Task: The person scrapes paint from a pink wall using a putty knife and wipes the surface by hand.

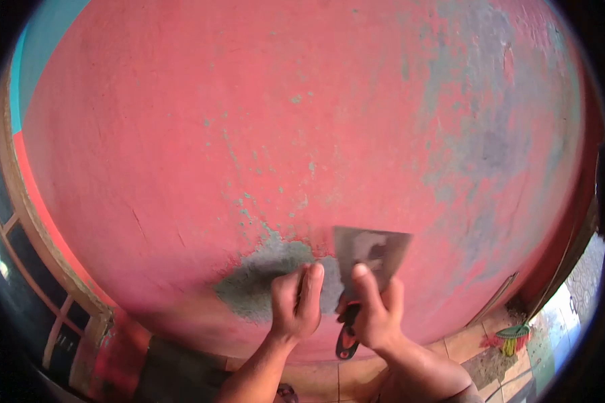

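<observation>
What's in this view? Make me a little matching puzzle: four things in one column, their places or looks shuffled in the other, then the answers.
Things:
1. Scraper
2. Broom
3. Bare patch
4. Window

Places and looks:
A. Rough and grey, low on the pink wall
B. At the left edge of the view, with dark panes
C. Held in the right hand, blade up
D. Down by the tiled floor on the right side, green on top with colourful bristles

Right pairs: 1-C, 2-D, 3-A, 4-B
</observation>
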Motion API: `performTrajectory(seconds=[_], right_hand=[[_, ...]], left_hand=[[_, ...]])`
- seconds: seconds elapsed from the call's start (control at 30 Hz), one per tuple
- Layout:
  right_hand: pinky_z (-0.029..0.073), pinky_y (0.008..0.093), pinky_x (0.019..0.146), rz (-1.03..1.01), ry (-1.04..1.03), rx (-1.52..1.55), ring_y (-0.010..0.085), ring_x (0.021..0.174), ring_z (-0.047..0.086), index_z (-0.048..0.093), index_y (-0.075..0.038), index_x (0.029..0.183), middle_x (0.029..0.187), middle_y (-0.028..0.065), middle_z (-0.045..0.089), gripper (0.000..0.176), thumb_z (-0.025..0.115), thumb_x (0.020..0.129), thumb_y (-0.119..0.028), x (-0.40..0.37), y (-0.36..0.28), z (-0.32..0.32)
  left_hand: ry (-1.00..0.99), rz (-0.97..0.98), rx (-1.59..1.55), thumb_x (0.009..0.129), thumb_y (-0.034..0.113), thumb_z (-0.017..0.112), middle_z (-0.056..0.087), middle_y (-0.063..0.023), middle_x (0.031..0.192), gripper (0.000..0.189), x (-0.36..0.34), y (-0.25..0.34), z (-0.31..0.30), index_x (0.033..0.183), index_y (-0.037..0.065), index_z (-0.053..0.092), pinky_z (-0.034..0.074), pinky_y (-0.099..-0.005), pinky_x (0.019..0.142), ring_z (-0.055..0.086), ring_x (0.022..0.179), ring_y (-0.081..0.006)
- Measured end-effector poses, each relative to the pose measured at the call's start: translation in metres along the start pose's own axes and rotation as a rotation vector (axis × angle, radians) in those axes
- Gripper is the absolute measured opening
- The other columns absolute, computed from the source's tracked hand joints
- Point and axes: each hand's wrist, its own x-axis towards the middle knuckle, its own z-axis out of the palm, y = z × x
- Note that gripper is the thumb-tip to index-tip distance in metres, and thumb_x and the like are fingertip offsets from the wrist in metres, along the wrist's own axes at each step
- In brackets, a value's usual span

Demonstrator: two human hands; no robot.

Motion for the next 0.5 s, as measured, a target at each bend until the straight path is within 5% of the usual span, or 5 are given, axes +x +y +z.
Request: performTrajectory(seconds=[0.1, 0.17, 0.2, 0.33, 0.5], right_hand=[[0.049, 0.0321, 0.046, -0.235, 0.129, 0.053, 0.0193, 0.052, 0.059, 0.056, 0.001, 0.096, 0.064, 0.0102, 0.059, 0.039, 0.053, 0.105, -0.037, 0.012, -0.004, -0.033], [0.047, 0.0323, 0.044, -0.373, 0.288, 0.093, 0.0191, 0.049, 0.057, 0.056, 0.000, 0.096, 0.063, 0.0091, 0.057, 0.040, 0.053, 0.104, -0.039, 0.026, -0.005, -0.053], [0.046, 0.0317, 0.045, -0.385, 0.448, 0.144, 0.0180, 0.048, 0.055, 0.058, -0.001, 0.095, 0.062, 0.0074, 0.055, 0.040, 0.054, 0.104, -0.040, 0.030, -0.012, -0.055], [0.048, 0.0314, 0.047, -0.380, 0.489, 0.232, 0.0168, 0.054, 0.058, 0.058, -0.002, 0.094, 0.065, 0.0066, 0.059, 0.038, 0.053, 0.106, -0.038, 0.041, -0.013, -0.095], [0.047, 0.0302, 0.047, -0.390, 0.565, 0.225, 0.0163, 0.053, 0.058, 0.058, -0.002, 0.095, 0.069, 0.0068, 0.058, 0.034, 0.053, 0.106, -0.034, 0.038, -0.008, -0.095]], left_hand=[[0.334, 0.400, 0.304, 0.103, 0.023, 0.053, 0.051, -0.0043, 0.073, 0.030, -0.009, -0.014, -0.007, 0.080, 0.003, 0.052, 0.039, -0.0308, 0.056, 0.046, 0.064, -0.0113], [0.414, 0.732, 0.519, 0.099, 0.023, 0.057, 0.059, -0.0173, 0.104, 0.026, 0.012, -0.010, -0.018, 0.097, -0.003, 0.058, 0.048, -0.0409, 0.081, 0.057, 0.093, -0.0242], [0.451, 0.628, 0.664, 0.095, 0.034, 0.064, 0.053, -0.0264, 0.130, 0.039, 0.009, -0.009, -0.016, 0.114, 0.000, 0.062, 0.037, -0.0586, 0.107, 0.049, 0.123, -0.0418], [0.213, 0.492, 1.095, 0.097, 0.058, 0.055, 0.029, -0.0322, 0.159, 0.076, -0.013, -0.063, 0.005, 0.148, 0.004, 0.046, 0.007, -0.0732, 0.117, 0.017, 0.150, -0.0542], [-0.322, 0.549, 1.084, 0.095, 0.056, 0.059, 0.029, -0.0095, 0.167, 0.080, -0.085, -0.103, 0.065, 0.159, 0.014, 0.036, 0.014, -0.0673, 0.119, 0.026, 0.153, -0.0353]])
